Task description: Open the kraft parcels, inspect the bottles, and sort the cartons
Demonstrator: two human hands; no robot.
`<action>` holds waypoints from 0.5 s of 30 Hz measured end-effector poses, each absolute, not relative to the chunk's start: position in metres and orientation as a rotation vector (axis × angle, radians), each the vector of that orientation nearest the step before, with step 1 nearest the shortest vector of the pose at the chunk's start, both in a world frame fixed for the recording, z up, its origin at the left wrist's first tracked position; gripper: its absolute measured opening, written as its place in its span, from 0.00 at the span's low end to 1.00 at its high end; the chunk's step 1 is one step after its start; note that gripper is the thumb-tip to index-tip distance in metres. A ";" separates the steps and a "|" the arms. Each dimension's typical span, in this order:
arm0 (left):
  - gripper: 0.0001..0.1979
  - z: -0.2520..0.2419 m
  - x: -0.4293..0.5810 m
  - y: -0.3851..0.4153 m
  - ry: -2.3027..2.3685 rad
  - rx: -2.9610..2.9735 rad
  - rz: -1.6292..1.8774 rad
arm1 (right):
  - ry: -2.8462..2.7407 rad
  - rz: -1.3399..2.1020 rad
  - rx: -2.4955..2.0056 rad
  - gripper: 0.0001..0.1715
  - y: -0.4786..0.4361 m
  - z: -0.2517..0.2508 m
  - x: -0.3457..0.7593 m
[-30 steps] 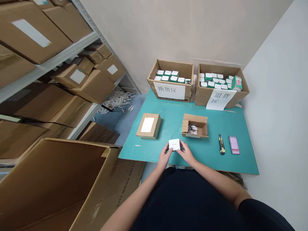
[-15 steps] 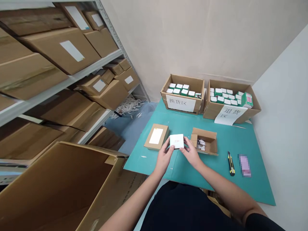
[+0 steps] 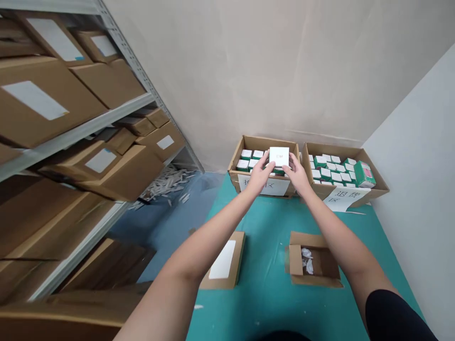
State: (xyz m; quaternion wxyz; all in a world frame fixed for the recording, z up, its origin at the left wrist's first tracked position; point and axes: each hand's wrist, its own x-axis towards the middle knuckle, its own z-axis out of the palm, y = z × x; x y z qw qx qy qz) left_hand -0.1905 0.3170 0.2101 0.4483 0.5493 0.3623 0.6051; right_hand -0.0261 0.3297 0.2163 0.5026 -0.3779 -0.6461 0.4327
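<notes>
Carefully, the left hand (image 3: pixel 261 174) and right hand (image 3: pixel 296 174) are gripping a small white box (image 3: pixel 279 156) by its edges, over the cardboard carton (image 3: pixel 270 142) at centre right; a slack fingertip hold risks it slipping onto the packed green-and-white boxes (image 3: pixel 245 165).

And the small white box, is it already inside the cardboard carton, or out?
Out, it seems: the white box is held between left hand and right hand, above the carton, not set down.
</notes>
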 end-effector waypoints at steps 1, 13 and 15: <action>0.35 0.210 -0.191 0.345 0.864 1.359 1.496 | -1.561 1.028 -0.916 0.47 0.355 0.216 -0.028; 0.30 0.113 -0.173 0.558 0.831 1.178 1.392 | -1.429 0.965 -1.133 0.36 0.549 0.112 -0.040; 0.29 0.089 -0.169 0.567 0.862 1.142 1.334 | -1.441 0.987 -1.218 0.34 0.559 0.089 -0.040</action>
